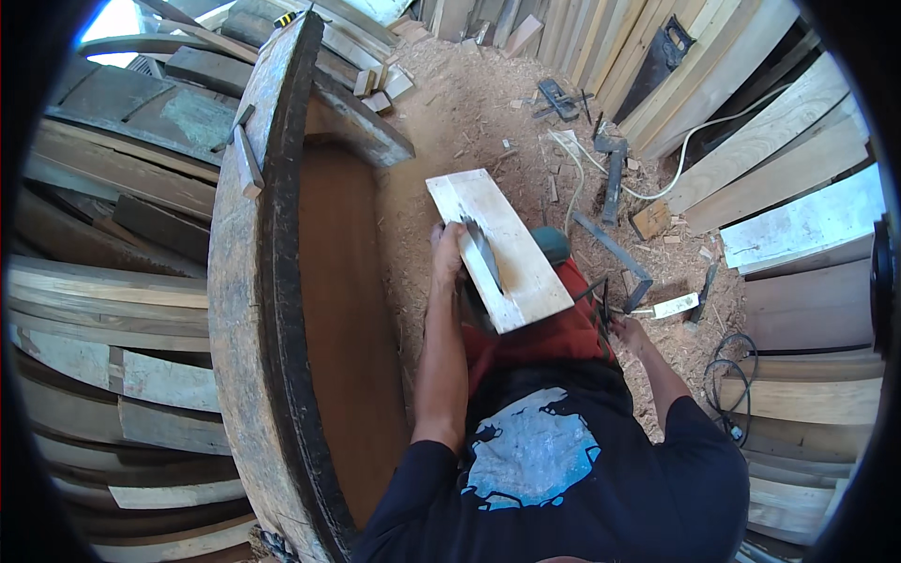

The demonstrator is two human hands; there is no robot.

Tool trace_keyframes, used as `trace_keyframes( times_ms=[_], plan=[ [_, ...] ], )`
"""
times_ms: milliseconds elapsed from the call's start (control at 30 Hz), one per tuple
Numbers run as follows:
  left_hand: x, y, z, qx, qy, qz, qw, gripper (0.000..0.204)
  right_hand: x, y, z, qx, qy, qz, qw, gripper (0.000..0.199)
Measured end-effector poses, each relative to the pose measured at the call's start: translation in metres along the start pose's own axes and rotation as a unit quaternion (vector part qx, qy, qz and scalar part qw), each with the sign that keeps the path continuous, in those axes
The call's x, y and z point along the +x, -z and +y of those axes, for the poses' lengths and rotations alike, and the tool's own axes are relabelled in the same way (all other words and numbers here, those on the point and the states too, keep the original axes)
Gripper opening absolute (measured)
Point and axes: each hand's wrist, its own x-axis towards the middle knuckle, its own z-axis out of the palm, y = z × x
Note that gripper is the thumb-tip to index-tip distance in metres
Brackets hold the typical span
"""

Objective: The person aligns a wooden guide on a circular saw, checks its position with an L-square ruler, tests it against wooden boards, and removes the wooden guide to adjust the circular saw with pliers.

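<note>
My left hand [448, 250] is closed on the left edge of a pale rectangular wooden board [527, 261], which is tilted above my lap. A grey metal blade-like piece [489, 255] shows in a long slot in the board. Beneath its right side a rounded green part [552, 245] sticks out; whether it is joined to the board is hidden. My right hand [628, 332] is low at my right side, fingers bent by a thin dark piece [603, 302]. What it grips there is too small to make out.
A long worn workbench [246, 281] stands at my left, with a small wood block [247, 161] on it. A handsaw [661, 68] leans among boards at the far right. Clamps [612, 178], a black cable [737, 385] and a pale cord [682, 164] lie on the shavings-covered floor [460, 113].
</note>
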Motion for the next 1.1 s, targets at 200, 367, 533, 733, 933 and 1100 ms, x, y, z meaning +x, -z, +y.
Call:
trace_keyframes(
  times_ms=[200,367,533,733,933,1100],
  plan=[
    [0.023,-0.012,-0.01,-0.078,0.053,-0.016,0.995,0.038,-0.021,0.045,-0.006,0.178,-0.039,-0.026,0.983,0.027],
    [0.037,-0.012,-0.015,-0.11,0.079,-0.05,0.99,0.034,-0.082,0.121,-0.078,0.324,0.062,-0.031,0.943,0.021],
    [0.039,-0.042,-0.012,-0.132,0.112,-0.073,0.982,0.033,-0.116,0.148,-0.076,0.523,-0.128,-0.095,0.837,0.023],
    [0.068,-0.048,-0.032,-0.098,0.115,-0.107,0.983,0.035,-0.099,0.142,-0.015,0.469,-0.014,0.078,0.88,0.011],
    [0.046,-0.058,-0.017,-0.079,0.101,-0.128,0.983,0.041,-0.092,0.143,-0.027,0.373,0.094,0.23,0.894,0.023],
    [0.028,-0.064,0.001,-0.103,0.099,-0.106,0.984,0.034,-0.117,0.18,-0.137,0.354,0.246,0.419,0.799,0.018]
  ],
)
